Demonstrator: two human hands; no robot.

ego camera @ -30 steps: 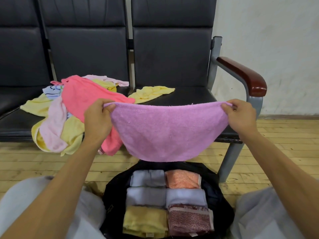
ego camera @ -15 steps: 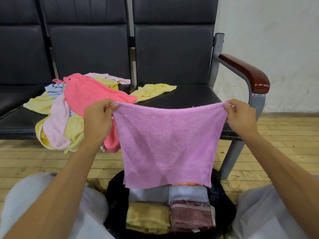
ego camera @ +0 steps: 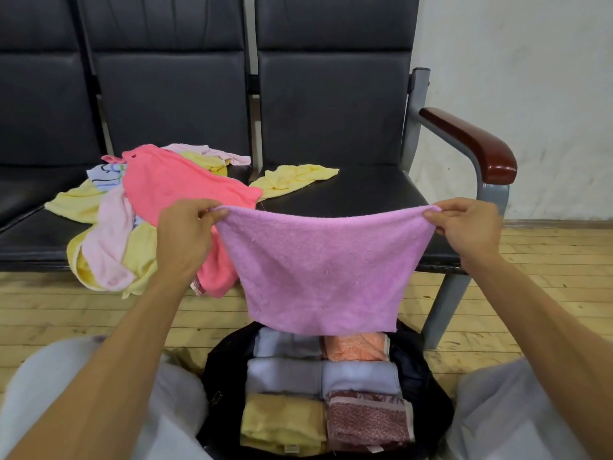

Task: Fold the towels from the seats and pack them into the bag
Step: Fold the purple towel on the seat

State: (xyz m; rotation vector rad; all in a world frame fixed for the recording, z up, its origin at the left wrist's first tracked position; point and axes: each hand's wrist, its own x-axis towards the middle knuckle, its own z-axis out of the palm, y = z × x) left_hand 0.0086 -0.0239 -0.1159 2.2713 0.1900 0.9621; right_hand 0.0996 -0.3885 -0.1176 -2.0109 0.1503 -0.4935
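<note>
Across the back, a row of black seats [ego camera: 331, 200] with a wooden armrest [ego camera: 474, 144] at the right end, set on a plank floor [ego camera: 547, 260]. In the air before the right-hand seat and above the bag, the purple towel [ego camera: 325, 270]: spread in a single layer, sagging a little along the top, lower hem just over the bag's far rim. A second ago gathered shallow with a rounded belly; half a second ago dropped to full length and hiding the back row of the packing; now drawn up a touch, with the orange folded towel [ego camera: 355, 346] back in sight. By that reading, shaken out and squared, first fold not yet made. Low in the view on the floor, the black bag [ego camera: 225, 370], open, with six folded towels [ego camera: 285, 376] in two columns. On the middle seat, undisturbed, a loose pile [ego camera: 109, 247] topped by a coral towel [ego camera: 172, 184], a yellow towel [ego camera: 292, 177] just beside it: plenty left to fold. Left hand [ego camera: 185, 237] clamped on the purple towel's left top corner, right hand [ego camera: 467, 227] pinching the right one, well apart. Small sewn tags [ego camera: 290, 449] on the nearest folded towels, too small to read; no brand or writing legible anywhere
</note>
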